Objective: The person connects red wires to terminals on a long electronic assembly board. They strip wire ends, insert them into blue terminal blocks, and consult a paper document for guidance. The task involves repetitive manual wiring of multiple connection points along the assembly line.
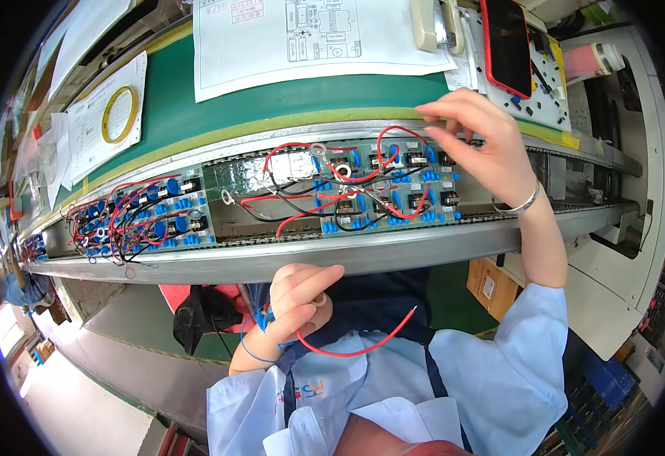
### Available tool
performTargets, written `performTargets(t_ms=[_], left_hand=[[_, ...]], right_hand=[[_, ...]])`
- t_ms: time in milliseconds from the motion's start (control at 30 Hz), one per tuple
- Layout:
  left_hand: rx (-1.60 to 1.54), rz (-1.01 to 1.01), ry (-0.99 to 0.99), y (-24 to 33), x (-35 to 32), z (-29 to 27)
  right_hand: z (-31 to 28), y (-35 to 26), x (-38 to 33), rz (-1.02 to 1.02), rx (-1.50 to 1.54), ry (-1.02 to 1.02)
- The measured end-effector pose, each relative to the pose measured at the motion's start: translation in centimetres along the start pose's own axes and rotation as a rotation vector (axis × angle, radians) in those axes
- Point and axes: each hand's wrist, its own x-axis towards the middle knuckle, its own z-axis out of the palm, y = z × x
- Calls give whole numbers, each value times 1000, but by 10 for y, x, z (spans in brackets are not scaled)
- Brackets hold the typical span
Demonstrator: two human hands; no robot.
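Note:
My left hand (300, 298) is held close to my chest, fingers closed on a red wire (363, 348) with a small ring terminal at its end. My right hand (478, 140) reaches out over the conveyor channel, thumb and fingers pinched together above the right end of a green circuit board (370, 190). That board carries blue components, black parts and red and black wires. Whether the pinched fingers hold anything is hidden. A second wired circuit board (144, 216) lies further left on the same metal track (287, 258).
A green belt (196, 106) runs behind the track, bearing a large printed sheet (310, 38), a sheet with a yellow tape ring (120, 114), a red-cased phone (506, 45) and a tray of small parts (549, 91). A cardboard box (488, 285) sits under the line. Another person (17, 289) is at far left.

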Motion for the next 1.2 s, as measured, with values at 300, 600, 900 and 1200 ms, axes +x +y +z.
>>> performTargets(t_ms=[300,600,900,1200], left_hand=[[29,20,56,-1,1,5],[38,8,69,0,1,6],[44,-21,61,2,5,6],[23,-205,-15,19,17,4]], right_hand=[[13,-1,9,78,8,-51],[8,14,-6,297,356,59],[9,5,-19,28,105,36],[0,-10,-40,31,1,119]])
